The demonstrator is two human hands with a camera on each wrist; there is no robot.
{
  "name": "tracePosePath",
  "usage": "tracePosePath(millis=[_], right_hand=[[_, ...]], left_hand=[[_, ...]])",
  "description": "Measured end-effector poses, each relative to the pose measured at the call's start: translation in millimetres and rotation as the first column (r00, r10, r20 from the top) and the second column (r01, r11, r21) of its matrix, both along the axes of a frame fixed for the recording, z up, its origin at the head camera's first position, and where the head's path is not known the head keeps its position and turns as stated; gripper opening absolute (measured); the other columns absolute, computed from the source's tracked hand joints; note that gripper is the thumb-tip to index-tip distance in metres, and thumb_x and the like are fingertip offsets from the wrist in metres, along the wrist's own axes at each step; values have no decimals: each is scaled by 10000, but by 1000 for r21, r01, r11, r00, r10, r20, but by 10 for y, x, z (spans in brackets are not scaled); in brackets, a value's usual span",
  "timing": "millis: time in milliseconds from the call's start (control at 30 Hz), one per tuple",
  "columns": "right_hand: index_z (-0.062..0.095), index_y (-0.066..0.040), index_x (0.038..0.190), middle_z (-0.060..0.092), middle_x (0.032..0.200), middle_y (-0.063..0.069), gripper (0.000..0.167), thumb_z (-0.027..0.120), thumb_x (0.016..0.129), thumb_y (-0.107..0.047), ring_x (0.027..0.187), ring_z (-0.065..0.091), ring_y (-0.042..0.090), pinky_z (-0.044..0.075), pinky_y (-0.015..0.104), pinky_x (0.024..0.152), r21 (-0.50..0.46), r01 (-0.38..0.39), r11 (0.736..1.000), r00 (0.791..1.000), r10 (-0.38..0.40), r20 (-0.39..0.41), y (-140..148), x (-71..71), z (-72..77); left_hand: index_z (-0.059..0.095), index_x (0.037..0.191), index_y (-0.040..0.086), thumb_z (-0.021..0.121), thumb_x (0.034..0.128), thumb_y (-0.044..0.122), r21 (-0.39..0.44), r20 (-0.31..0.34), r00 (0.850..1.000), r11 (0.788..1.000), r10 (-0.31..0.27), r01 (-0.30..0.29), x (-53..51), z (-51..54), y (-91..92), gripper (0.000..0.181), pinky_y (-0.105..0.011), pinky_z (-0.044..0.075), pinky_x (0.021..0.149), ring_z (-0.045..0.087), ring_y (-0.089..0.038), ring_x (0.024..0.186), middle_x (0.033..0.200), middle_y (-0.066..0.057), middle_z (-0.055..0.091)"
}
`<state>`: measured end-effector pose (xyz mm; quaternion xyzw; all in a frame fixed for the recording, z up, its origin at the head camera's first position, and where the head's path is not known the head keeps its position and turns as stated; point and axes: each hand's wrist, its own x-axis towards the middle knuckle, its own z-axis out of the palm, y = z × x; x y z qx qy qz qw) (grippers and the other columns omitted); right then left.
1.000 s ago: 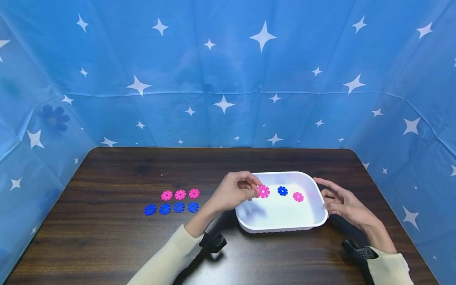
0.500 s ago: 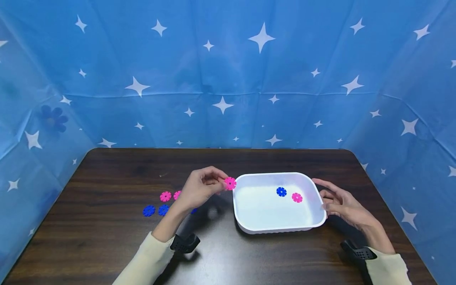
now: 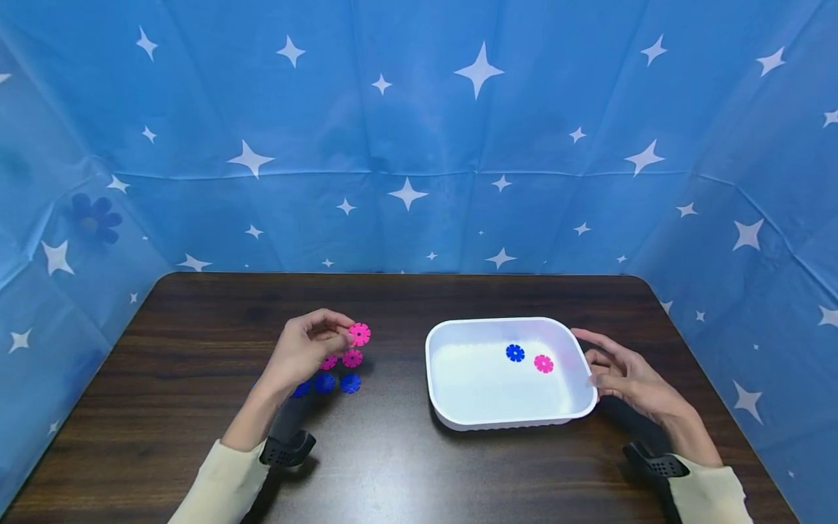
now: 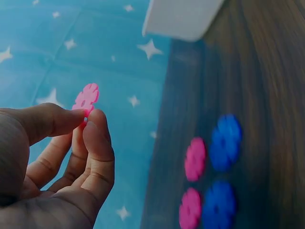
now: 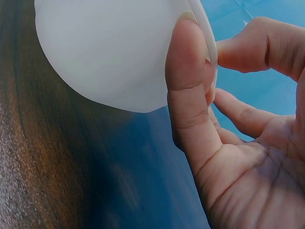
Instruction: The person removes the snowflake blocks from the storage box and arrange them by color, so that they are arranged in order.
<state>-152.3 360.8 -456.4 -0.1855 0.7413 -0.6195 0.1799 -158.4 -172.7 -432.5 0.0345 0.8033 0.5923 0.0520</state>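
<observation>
My left hand point(image 3: 301, 353) pinches a pink notched plastic disc point(image 3: 359, 334) between thumb and forefinger, above the table discs. The left wrist view shows that pink disc point(image 4: 87, 97) tilted at the fingertips. Below lie pink discs point(image 3: 352, 358) in one row and blue discs point(image 3: 350, 383) in another, partly covered by the hand and wrist. To the right stands a white plastic tray point(image 3: 504, 423) holding one blue disc point(image 3: 515, 353) and one pink disc point(image 3: 543, 363). My right hand point(image 3: 638, 386) grips the tray's right rim, fingers on both sides of the wall point(image 5: 119, 57).
Everything rests on a dark wood-grain table point(image 3: 393, 466). A blue star-patterned curtain point(image 3: 419, 131) encloses its back and sides. Bare wood lies between the disc rows and the tray. Each wrist wears a black strap point(image 3: 286, 451).
My left hand has moved left from over the tray to above the disc rows, still pinching the pink disc. The right hand keeps its hold on the tray.
</observation>
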Motion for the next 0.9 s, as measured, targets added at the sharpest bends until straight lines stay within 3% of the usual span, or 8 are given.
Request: tracePosePath(millis=[133,533,733,900], right_hand=[[231,1,1591,627,1113,122,729,590,961,71,878,734,182,636,393,729,7,3,1000,1000,-3,10,-2,0,7],[222,3,1594,624,1129,132,743,592,954,76,903,736,185,636,406,740,13,4,1000,1000,-4,-4,-9,-12,3],[227,2,1593,617,1137,141,745,597,950,71,903,734,181,635,412,744,21,10,1000,1000,-10,-3,-9,-5,3],[233,-10,1595,620,1139,133,745,599,952,69,902,735,186,635,411,741,23,10,1000,1000,-10,-4,-2,-3,-5]], left_hand=[[687,1204,38,661,981,97,-30,13,999,999,36,-35,18,-67,-195,232,-387,604,840,737,-276,968,1079,-161,691],[681,1242,9,619,1014,113,-164,1,989,976,148,-146,63,-236,-798,257,-317,613,763,712,-232,890,1093,-189,685],[692,1242,4,622,1017,117,-228,6,977,952,213,-206,104,-300,-960,261,-269,604,731,700,-182,854,1118,-205,686],[716,1209,8,627,1010,109,-330,1,968,914,250,-236,131,-370,-1018,241,-270,584,669,680,-170,794,1079,-193,713]])
